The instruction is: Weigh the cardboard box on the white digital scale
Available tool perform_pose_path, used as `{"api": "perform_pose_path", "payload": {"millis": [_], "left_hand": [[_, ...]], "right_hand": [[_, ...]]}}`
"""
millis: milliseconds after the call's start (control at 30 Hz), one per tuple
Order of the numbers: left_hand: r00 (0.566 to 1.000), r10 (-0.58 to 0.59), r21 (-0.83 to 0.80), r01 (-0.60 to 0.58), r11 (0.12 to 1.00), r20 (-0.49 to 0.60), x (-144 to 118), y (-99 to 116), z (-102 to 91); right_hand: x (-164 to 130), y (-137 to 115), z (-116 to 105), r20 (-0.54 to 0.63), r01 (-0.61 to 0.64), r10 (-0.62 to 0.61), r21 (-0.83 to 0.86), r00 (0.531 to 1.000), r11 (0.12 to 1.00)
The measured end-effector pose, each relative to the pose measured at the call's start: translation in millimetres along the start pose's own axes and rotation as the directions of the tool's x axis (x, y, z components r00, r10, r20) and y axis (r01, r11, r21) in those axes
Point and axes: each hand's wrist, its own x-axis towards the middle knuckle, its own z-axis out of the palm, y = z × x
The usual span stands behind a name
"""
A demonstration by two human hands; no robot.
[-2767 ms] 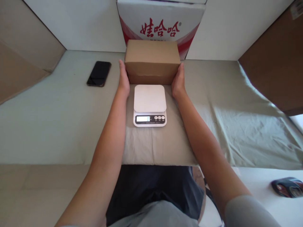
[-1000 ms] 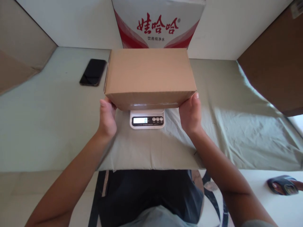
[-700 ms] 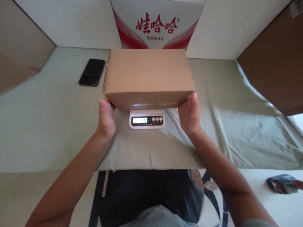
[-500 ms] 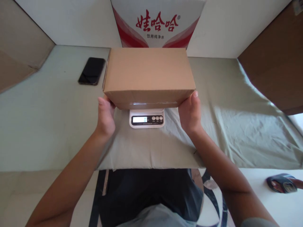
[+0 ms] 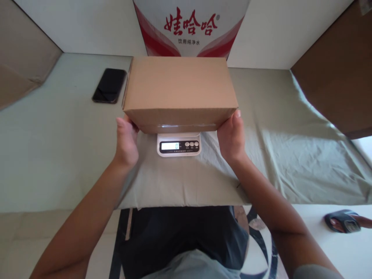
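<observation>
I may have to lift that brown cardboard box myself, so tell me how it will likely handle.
The cardboard box probably stays stiff: its faces look flat where the left hand and right hand hold it at its ends. Its width likely calls for two hands. Its weight cannot be judged: the scale beneath reads 0. The smooth sides might slip under a light grip.

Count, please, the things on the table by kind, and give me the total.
Plain cardboard box, held between left hand and right hand: 1
Printed carton with red characters, at the wall: 1
White scale, display showing 0: 1
Black phone: 1
Grey-green cloth: 1
Total: 5
</observation>
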Motion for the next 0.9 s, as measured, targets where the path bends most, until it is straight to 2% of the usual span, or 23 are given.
{"api": "perform_pose_path", "payload": {"millis": [367, 733, 900], "left_hand": [[0.999, -0.037, 0.025, 0.037, 0.999, -0.009, -2.2, -1.1, 0.7], [0.999, -0.044, 0.009, 0.045, 0.999, -0.021, -1.2, -2.4, -0.1], [0.999, -0.044, 0.015, 0.044, 0.999, -0.016, -1.1, 0.4, 2.1]], "right_hand": [[2.7, 11.9, -1.0, -0.025, 0.021, -0.021, -0.006, 0.999, 1.0], [1.9, 7.3, 1.0, -0.021, -0.017, 0.016, -0.01, 1.0, 1.0], [1.9, 13.4, -0.7, -0.019, 0.0, 0.0, 0.001, 1.0, 1.0]]}}
